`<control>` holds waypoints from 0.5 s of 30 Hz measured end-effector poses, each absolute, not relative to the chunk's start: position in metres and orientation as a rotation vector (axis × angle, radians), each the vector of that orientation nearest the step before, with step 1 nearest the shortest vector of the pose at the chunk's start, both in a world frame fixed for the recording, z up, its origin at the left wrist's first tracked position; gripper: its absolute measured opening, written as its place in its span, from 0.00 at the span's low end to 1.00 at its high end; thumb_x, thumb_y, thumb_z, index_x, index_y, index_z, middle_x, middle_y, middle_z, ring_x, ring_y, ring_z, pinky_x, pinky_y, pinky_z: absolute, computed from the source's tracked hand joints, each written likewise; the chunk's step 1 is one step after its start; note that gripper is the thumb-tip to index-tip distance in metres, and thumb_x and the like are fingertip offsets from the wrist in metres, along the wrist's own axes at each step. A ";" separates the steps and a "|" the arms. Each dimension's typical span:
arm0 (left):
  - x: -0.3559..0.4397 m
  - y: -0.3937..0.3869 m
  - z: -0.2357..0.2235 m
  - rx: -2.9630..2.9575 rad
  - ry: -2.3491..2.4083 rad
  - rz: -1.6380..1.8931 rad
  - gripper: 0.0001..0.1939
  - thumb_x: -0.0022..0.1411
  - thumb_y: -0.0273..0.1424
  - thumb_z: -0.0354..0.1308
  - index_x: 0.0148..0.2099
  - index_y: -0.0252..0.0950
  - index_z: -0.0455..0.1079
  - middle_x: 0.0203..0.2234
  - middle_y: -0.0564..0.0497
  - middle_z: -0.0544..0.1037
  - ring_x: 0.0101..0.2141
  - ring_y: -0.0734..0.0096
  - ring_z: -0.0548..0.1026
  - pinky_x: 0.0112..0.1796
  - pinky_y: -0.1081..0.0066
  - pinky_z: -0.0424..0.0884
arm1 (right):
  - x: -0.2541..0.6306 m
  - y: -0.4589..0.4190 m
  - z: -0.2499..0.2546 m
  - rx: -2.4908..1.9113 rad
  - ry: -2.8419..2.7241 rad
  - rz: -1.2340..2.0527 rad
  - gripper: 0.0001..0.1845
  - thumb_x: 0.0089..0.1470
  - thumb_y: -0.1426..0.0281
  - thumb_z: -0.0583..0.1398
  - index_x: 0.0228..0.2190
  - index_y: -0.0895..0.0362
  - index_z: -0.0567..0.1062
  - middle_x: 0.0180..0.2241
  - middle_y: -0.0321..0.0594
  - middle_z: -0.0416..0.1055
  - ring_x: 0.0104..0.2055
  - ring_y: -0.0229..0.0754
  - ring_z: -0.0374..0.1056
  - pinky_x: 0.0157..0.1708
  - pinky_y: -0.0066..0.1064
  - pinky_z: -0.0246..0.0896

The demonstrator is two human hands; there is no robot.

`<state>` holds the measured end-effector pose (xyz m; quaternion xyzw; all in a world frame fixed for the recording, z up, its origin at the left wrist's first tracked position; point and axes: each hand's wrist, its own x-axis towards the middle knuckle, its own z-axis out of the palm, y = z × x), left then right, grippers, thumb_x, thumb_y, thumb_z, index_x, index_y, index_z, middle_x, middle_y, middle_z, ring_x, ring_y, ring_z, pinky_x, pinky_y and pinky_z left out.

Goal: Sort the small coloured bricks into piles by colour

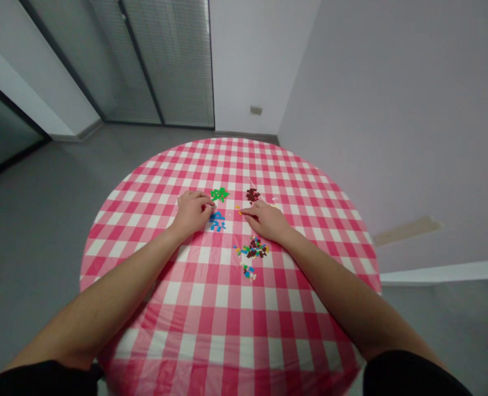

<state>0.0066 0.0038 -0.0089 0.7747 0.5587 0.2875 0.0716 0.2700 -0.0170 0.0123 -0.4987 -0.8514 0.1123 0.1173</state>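
Observation:
My left hand point(193, 213) rests on the tabletop at left of centre, fingers loosely bent and apart. Its fingertips lie between a pile of small green pieces point(219, 194) and a pile of blue pieces point(217, 221). Across from it, my right hand point(266, 220) reaches in with the index finger stretched out, its tip at a few small yellow pieces point(239, 209). Dark brown pieces point(252, 194) form a pile just beyond the right hand. Nearer to me lies a mixed-colour heap point(255, 248), with a smaller mixed cluster point(248, 272) below it. The exact shape of the pieces is too small to make out.
A round table under a red-and-white checked cloth point(227, 319) carries everything. Small pale bits point(274, 199) lie past my right hand. Behind the table stand a glass partition with blinds point(186, 66) and a white wall point(392, 110).

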 end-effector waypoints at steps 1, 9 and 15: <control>0.007 0.004 -0.009 2.330 1.682 0.865 0.13 0.61 0.31 0.53 0.37 0.41 0.81 0.41 0.48 0.81 0.45 0.57 0.74 0.52 0.52 0.65 | 0.270 -0.017 0.012 -1.439 -2.482 0.336 0.18 0.67 0.67 0.56 0.53 0.51 0.80 0.45 0.47 0.74 0.46 0.47 0.70 0.39 0.34 0.63; 0.007 0.003 -0.009 2.339 1.671 0.893 0.13 0.61 0.30 0.54 0.36 0.41 0.81 0.40 0.48 0.81 0.45 0.56 0.75 0.52 0.52 0.65 | 0.269 -0.019 0.011 -1.410 -2.483 0.342 0.16 0.63 0.70 0.57 0.47 0.51 0.83 0.41 0.44 0.75 0.44 0.46 0.71 0.38 0.33 0.61; 0.008 0.002 -0.006 2.328 1.657 0.906 0.12 0.61 0.30 0.55 0.35 0.40 0.81 0.40 0.48 0.81 0.45 0.56 0.75 0.51 0.52 0.65 | 0.266 -0.020 0.010 -1.457 -2.503 0.281 0.19 0.66 0.68 0.55 0.53 0.49 0.81 0.43 0.45 0.76 0.42 0.47 0.71 0.34 0.33 0.59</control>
